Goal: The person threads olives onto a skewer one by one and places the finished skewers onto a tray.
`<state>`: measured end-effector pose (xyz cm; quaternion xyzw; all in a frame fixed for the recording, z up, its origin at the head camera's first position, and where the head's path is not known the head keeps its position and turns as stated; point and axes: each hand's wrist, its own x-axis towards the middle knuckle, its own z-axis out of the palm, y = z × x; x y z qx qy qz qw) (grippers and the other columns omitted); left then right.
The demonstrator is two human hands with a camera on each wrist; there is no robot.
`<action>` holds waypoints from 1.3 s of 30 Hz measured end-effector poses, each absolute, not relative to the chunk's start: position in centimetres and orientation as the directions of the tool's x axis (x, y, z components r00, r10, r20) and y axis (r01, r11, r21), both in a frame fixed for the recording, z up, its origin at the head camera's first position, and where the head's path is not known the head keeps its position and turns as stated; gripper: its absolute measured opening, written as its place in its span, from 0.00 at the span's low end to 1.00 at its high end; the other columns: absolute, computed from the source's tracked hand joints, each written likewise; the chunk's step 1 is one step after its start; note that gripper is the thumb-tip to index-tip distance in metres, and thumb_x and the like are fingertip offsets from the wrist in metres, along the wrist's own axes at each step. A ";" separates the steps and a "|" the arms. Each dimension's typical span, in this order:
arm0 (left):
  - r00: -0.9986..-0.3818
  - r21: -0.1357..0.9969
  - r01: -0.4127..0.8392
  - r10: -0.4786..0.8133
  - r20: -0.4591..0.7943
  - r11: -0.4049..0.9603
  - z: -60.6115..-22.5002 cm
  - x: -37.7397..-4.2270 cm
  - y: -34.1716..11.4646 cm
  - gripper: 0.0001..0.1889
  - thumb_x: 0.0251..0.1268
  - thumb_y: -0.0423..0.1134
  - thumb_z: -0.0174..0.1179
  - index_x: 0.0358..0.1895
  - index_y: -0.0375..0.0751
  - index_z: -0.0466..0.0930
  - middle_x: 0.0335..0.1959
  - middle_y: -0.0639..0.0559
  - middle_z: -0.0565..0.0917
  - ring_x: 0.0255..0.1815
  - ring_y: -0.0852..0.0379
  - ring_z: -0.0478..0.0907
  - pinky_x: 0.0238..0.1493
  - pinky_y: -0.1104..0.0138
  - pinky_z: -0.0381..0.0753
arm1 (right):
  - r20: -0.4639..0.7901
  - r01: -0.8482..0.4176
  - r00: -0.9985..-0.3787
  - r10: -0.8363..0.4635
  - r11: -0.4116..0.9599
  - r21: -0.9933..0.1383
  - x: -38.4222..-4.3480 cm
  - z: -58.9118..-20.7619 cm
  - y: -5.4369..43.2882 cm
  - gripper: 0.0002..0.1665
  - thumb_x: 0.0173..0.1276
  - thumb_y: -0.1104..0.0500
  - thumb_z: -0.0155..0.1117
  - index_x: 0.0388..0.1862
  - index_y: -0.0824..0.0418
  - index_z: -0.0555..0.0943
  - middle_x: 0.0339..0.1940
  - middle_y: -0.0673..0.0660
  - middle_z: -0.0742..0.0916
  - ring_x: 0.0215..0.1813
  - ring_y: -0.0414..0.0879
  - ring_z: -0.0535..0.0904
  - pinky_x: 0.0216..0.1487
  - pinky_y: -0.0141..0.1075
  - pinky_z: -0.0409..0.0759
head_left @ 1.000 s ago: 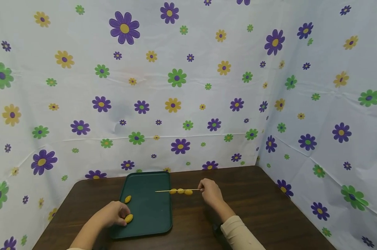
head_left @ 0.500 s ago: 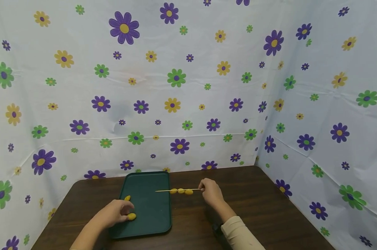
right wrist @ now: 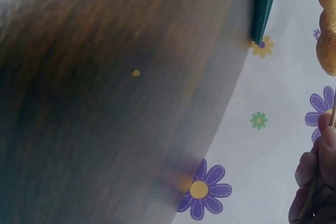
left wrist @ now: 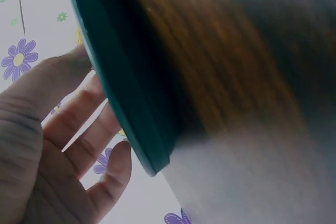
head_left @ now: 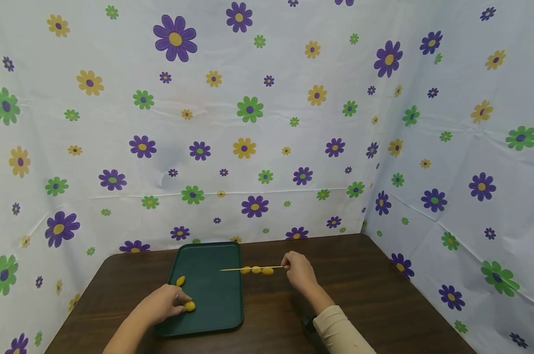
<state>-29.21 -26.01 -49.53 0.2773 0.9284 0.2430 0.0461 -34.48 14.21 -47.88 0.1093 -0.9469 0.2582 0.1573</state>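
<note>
In the head view my left hand (head_left: 162, 302) reaches over the near left of a dark green tray (head_left: 216, 295). Its thumb and fingertips pinch a small yellow oval piece (head_left: 190, 306) of food; the left wrist view largely hides it behind the tray wall. Another yellow oval piece (head_left: 180, 280) lies on the tray, just beyond that hand. To the right, my right hand (head_left: 300, 272) grips one end of a thin wooden skewer (head_left: 229, 270), held level with its tip over the tray. Three yellow oval pieces (head_left: 256, 270) are threaded along the skewer's middle.
The tray stands on the left part of a dark brown wooden table (head_left: 346, 295). White flower-printed sheeting (head_left: 284, 147) rises behind the table and along its right side. A tiny yellow crumb (right wrist: 136, 72) lies on the tabletop.
My left hand has shifted slightly to the right, and the yellow oval piece at its fingertips has moved right with it. My right hand and the skewer have stayed almost still.
</note>
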 end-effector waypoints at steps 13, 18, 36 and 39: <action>-0.855 0.512 0.478 0.510 0.088 0.713 -50.4 -29.3 -25.4 0.05 0.58 0.38 0.74 0.35 0.43 0.89 0.27 0.64 0.83 0.27 0.70 0.73 0.31 0.68 0.78 | 0.358 -0.302 -0.923 -0.141 0.841 -0.449 -34.6 -48.1 14.0 0.14 0.61 0.76 0.66 0.30 0.57 0.84 0.31 0.47 0.82 0.33 0.43 0.76 0.37 0.41 0.79; -0.885 0.521 0.441 0.450 0.119 0.731 -50.1 -29.3 -26.0 0.05 0.59 0.38 0.74 0.35 0.45 0.87 0.27 0.63 0.81 0.27 0.67 0.73 0.31 0.68 0.78 | 0.369 -0.298 -0.921 -0.124 0.834 -0.464 -34.9 -48.1 14.1 0.14 0.61 0.76 0.66 0.29 0.57 0.83 0.30 0.48 0.82 0.32 0.43 0.76 0.35 0.41 0.80; -0.896 0.569 0.443 0.365 0.254 0.693 -47.2 -30.5 -25.6 0.06 0.63 0.38 0.71 0.40 0.41 0.86 0.29 0.59 0.79 0.29 0.64 0.72 0.31 0.70 0.77 | 0.383 -0.306 -0.917 -0.111 0.811 -0.498 -35.7 -47.8 14.9 0.16 0.62 0.77 0.65 0.30 0.56 0.84 0.30 0.49 0.84 0.33 0.44 0.79 0.35 0.41 0.80; -0.885 0.556 0.465 0.367 0.286 0.689 -47.0 -31.1 -25.2 0.06 0.63 0.39 0.71 0.40 0.43 0.86 0.29 0.60 0.79 0.29 0.65 0.72 0.32 0.70 0.77 | 0.381 -0.298 -0.919 -0.098 0.805 -0.512 -35.8 -47.9 14.8 0.16 0.62 0.77 0.65 0.29 0.56 0.84 0.31 0.49 0.84 0.32 0.43 0.78 0.35 0.41 0.80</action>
